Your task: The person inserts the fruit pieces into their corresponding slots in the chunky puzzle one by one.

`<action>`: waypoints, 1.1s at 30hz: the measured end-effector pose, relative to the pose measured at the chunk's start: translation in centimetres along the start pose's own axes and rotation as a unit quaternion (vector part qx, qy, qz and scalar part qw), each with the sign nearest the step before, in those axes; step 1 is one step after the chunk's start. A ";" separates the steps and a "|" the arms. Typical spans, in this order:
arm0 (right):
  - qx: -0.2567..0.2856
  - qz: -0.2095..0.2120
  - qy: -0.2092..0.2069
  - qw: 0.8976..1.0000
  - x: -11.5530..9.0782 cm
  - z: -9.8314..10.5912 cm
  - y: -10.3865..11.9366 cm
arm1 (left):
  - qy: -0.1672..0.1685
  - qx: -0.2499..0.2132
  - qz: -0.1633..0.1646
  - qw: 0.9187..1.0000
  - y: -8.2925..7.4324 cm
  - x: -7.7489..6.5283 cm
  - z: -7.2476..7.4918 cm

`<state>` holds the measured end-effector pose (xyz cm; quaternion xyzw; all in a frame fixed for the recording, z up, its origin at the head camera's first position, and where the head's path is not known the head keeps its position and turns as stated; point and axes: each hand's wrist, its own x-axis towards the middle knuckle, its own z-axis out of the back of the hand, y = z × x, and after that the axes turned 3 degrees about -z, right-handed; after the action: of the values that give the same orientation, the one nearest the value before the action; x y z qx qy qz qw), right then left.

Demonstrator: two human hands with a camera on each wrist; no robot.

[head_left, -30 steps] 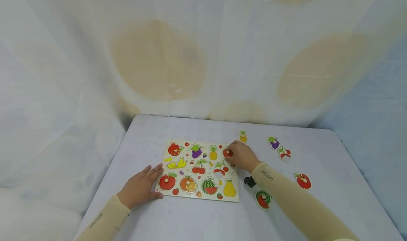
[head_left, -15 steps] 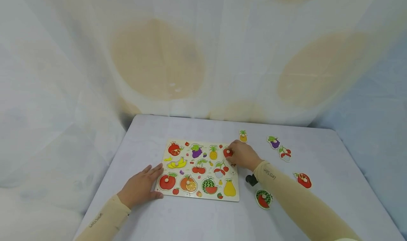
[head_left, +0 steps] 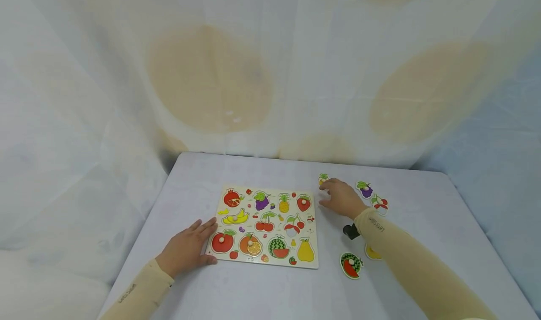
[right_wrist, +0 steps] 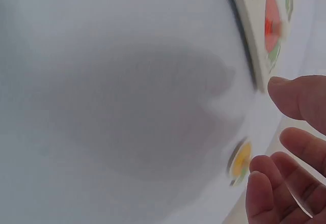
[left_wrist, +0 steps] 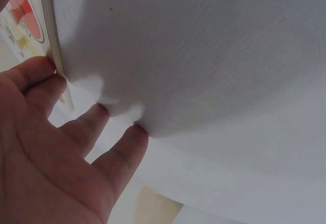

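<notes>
A fruit puzzle board (head_left: pixel 252 226) lies flat on the white table in the head view. My left hand (head_left: pixel 186 249) rests at the board's left edge with fingers spread; the left wrist view shows fingertips (left_wrist: pixel 97 112) on the cloth and others against the board's side. My right hand (head_left: pixel 343 199) is past the board's right edge, holding nothing, thumb and fingers apart. Just beyond its fingertips lies the knobbed pineapple piece (head_left: pixel 323 177), partly covered by the hand in the head view. The strawberry piece (head_left: pixel 303 202) sits in the board's top right slot.
Right of the board lie a grape piece (head_left: pixel 364 188), a cherry piece (head_left: pixel 380 203) and a watermelon piece (head_left: pixel 351 266). A yellow piece (head_left: pixel 373 253) shows partly from under the right sleeve. Bananas (head_left: pixel 235 217), apple (head_left: pixel 222 241) and orange (head_left: pixel 250 244) pieces with knobs sit in the board.
My right hand has let go of the strawberry piece and moved right, towards the pineapple piece. Its forearm now covers the pomegranate piece and uncovers a yellow one. The left hand stays put.
</notes>
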<state>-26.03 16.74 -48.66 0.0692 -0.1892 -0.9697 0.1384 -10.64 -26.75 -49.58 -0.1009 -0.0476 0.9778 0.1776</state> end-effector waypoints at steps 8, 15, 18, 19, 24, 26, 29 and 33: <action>0.014 -0.042 -0.005 0.999 0.8 0.5 -3.3 | -0.003 0.005 -0.002 1.000 0.2 0.0 -0.3; 0.030 -0.060 -0.013 0.998 1.4 0.2 -4.4 | -0.003 0.013 -0.006 1.000 0.3 0.1 -0.4; 0.035 -0.059 -0.014 0.998 1.7 0.0 -4.4 | -0.006 0.017 -0.008 1.000 0.3 0.1 -0.4; 0.035 -0.058 -0.015 0.998 1.8 0.0 -4.5 | -0.007 0.017 -0.010 1.000 0.2 0.2 -0.4; 0.028 -0.051 -0.019 0.998 2.0 0.0 -4.2 | 0.000 0.010 -0.009 1.000 -0.1 0.2 -0.4; 0.023 -0.045 -0.024 0.998 2.2 0.0 -4.1 | 0.003 0.007 -0.008 1.000 -0.1 0.2 -0.4; 0.015 -0.026 -0.031 0.999 2.8 -0.2 -4.1 | -0.003 0.006 -0.007 1.000 0.0 0.1 -0.2; 0.003 -0.016 -0.027 1.000 3.7 -0.6 -4.3 | -0.010 0.010 -0.006 1.000 0.1 0.2 -0.3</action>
<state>-30.45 19.27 -51.13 0.0466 -0.1948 -0.9726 0.1179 -10.77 -26.80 -49.89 -0.0890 -0.0400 0.9781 0.1841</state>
